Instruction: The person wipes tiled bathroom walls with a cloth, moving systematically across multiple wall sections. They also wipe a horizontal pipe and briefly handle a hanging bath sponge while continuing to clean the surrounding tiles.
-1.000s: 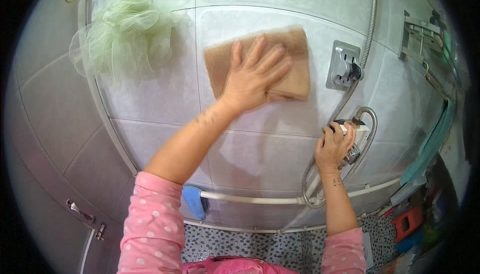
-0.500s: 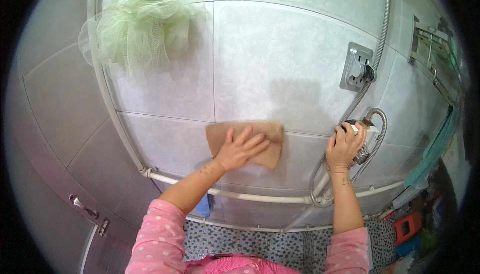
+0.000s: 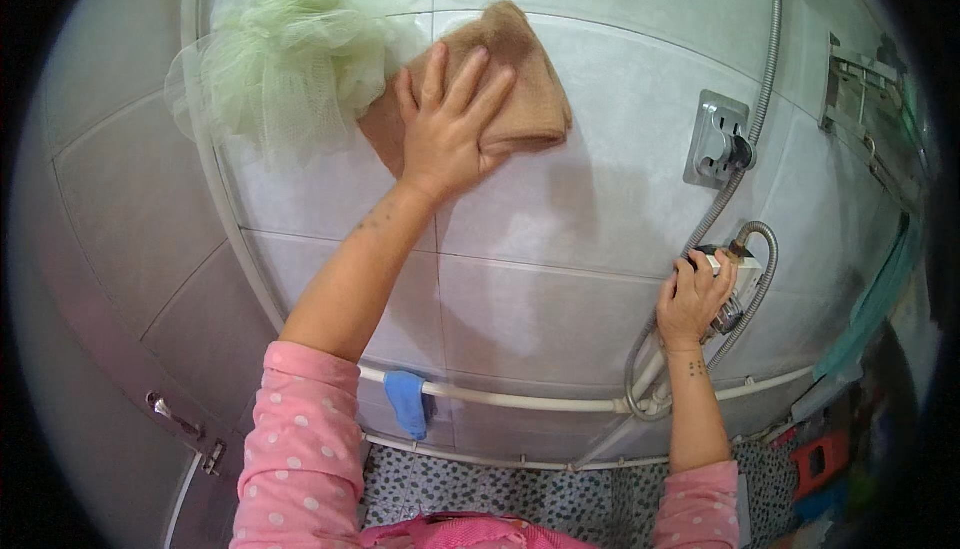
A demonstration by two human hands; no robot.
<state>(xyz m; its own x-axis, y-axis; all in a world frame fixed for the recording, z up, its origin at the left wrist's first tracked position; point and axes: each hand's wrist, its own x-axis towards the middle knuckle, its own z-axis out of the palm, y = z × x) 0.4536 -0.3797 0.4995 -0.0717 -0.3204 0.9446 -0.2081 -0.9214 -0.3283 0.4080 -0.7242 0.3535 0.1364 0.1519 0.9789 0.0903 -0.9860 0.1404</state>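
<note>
My left hand [image 3: 447, 127] presses a folded brown cloth [image 3: 525, 79] flat against the white tiled wall [image 3: 560, 279], high up and right beside a pale green mesh bath sponge [image 3: 285, 59] that hangs there. My right hand [image 3: 692, 299] grips the shower tap fitting [image 3: 740, 284] lower on the right, where a coiled metal hose [image 3: 740, 174] loops past. Both forearms come out of pink polka-dot sleeves.
A square metal wall bracket [image 3: 715, 139] holds the hose above the tap. A white pipe [image 3: 520, 399] runs along the wall's base with a blue clip [image 3: 407, 401] on it. A wire rack [image 3: 870, 109] hangs far right; a door handle [image 3: 170, 414] is lower left.
My left hand has slid the brown cloth from the lower middle of the wall up and left to the green sponge. My right hand has stayed on the tap.
</note>
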